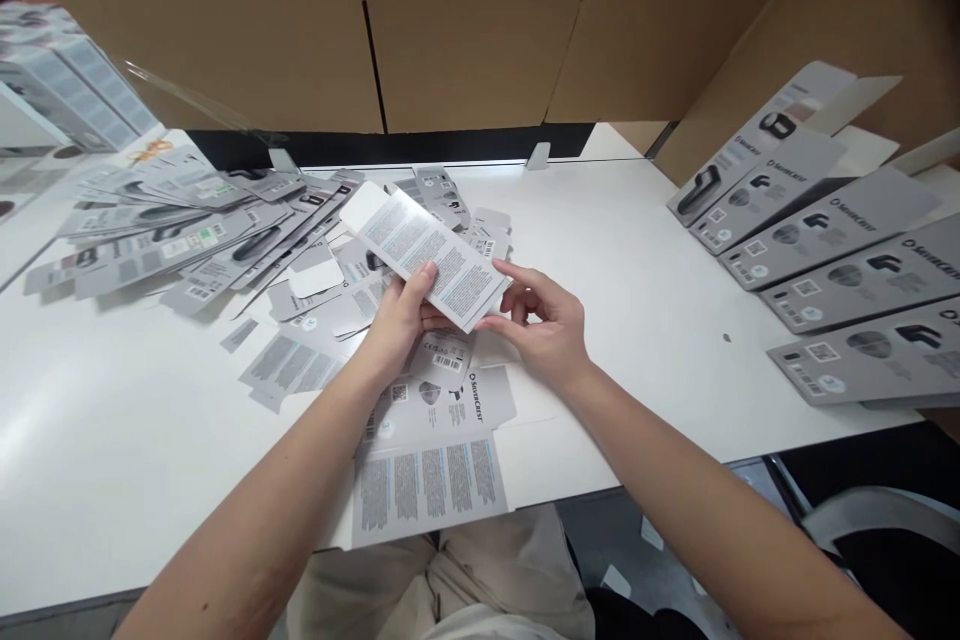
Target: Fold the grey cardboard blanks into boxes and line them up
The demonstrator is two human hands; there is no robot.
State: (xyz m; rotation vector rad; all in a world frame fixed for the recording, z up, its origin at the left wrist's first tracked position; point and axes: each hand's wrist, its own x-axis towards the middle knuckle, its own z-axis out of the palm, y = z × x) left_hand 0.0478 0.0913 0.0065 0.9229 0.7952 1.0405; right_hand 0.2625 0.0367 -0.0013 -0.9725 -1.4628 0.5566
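Both hands are up over the middle of the white worktop (637, 250), and between them sits a folded grey carton (424, 255), printed with blocks of small text and held slantwise, its white flap pointing away toward the far left. The left hand (401, 315) is closed on the carton's near long edge, thumb lying on top of the printed face. The right hand (544, 320) pinches the near right corner, fingers curled, fingertips (504, 270) touching the carton's end. The carton is lifted clear of the surface.

Right under the hands lies a flat unfolded carton blank (431, 450), text panels facing up, its near edge hanging over the worktop's front edge above the person's lap. To the left, a loose, overlapping heap of flat blanks (187, 230) spreads across the worktop. Off to the right, well apart from the hands, a row of finished grey boxes (840, 270) lies side by side, leaning back toward a brown cardboard screen (480, 20).
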